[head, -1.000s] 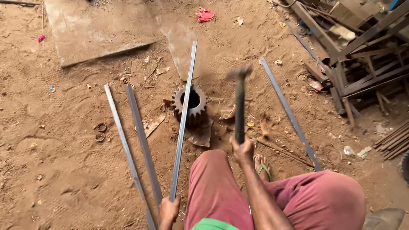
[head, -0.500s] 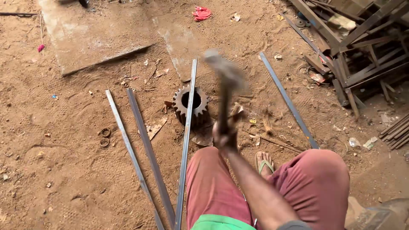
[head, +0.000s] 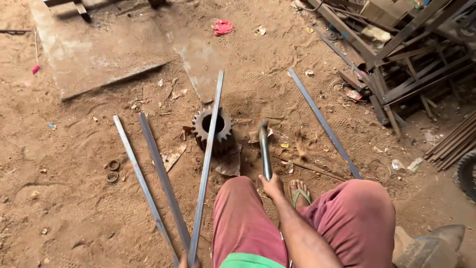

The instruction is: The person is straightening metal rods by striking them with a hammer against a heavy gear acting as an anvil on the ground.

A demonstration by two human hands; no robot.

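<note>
On your far left, two small metal rings [head: 113, 171] lie in the sandy dirt, close together. Next to them are two long flat steel strips [head: 148, 183] side by side on the ground, grey and straight, running away from you. A third strip [head: 207, 159] is the one you hold: your left hand [head: 188, 260] shows only as fingertips at the bottom edge, touching its near end, and how firmly it is closed cannot be told. That strip slopes up and rests across the top of one toothed gear wheel [head: 213, 130], dark and rusty, standing in the dirt with its round bore facing up.

Just right of the gear, your right hand [head: 271, 186] is wrapped tightly round the handle of one hammer [head: 264, 149], forearm stretched out over your knee, the head blurred and low near the ground beside the gear. Your sandalled foot [head: 299, 191] sits just right of that hand. Farther right a fourth strip [head: 325, 129] lies alone, well apart from the others. A heap of scrap steel frames [head: 396, 64] fills the upper right corner.
</note>
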